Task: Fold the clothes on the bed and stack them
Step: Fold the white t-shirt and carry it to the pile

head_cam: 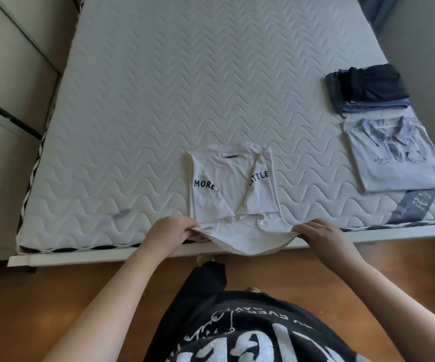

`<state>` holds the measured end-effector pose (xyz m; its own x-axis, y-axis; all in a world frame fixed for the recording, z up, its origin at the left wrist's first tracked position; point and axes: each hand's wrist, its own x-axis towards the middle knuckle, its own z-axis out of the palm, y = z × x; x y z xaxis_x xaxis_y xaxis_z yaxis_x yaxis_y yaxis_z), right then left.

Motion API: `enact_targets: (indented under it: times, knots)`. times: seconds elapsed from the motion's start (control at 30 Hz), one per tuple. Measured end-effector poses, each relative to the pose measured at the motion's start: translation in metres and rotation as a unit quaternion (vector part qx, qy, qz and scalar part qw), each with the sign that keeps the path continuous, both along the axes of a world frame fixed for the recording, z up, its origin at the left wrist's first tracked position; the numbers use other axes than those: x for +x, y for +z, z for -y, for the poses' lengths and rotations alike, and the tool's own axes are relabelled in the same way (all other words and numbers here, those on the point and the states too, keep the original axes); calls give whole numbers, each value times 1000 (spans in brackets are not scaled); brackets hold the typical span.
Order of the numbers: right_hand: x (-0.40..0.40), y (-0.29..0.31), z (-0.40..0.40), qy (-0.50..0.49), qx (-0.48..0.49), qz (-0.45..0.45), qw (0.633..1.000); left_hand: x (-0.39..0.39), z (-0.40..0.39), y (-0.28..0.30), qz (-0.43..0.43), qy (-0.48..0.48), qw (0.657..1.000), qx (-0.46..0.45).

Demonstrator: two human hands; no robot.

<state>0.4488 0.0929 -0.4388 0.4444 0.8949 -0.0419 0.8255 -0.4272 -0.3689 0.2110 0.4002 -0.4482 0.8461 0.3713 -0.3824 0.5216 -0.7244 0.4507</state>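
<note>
Hands: our left hand (pixel 172 232) and right hand (pixel 323 237) each pinch a hem corner of the white T-shirt (pixel 233 189) | step: sleeves folded in, lengthwise fold due | next: carry hem toward collar, beyond hands | far right: folded polo (pixel 396 163), dark stack (pixel 368 87) on bed (pixel 185 87)

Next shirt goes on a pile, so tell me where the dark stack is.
The dark stack sits at the mattress's right edge, just beyond the folded grey polo shirt.

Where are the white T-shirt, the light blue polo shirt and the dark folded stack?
white T-shirt (pixel 230 178): head view, folded back.
light blue polo shirt (pixel 394 160): head view, chest.
dark folded stack (pixel 368 86): head view, top layer.
</note>
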Motion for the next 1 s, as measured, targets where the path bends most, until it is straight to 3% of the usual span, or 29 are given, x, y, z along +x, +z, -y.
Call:
enact_targets:
  times: [0.5,0.63,1.0]
  knots:
    - [66,-1,-118,-30,-43,-5,999,83,-119,-23,-16,-50,994,-100]
    - [97,-12,-148,-93,-84,-99,987,113,-138,-37,-39,-69,993,-82]
    - [213,-90,-232,-80,-150,-188,967,199,-194,-99,-61,-35,998,-2]
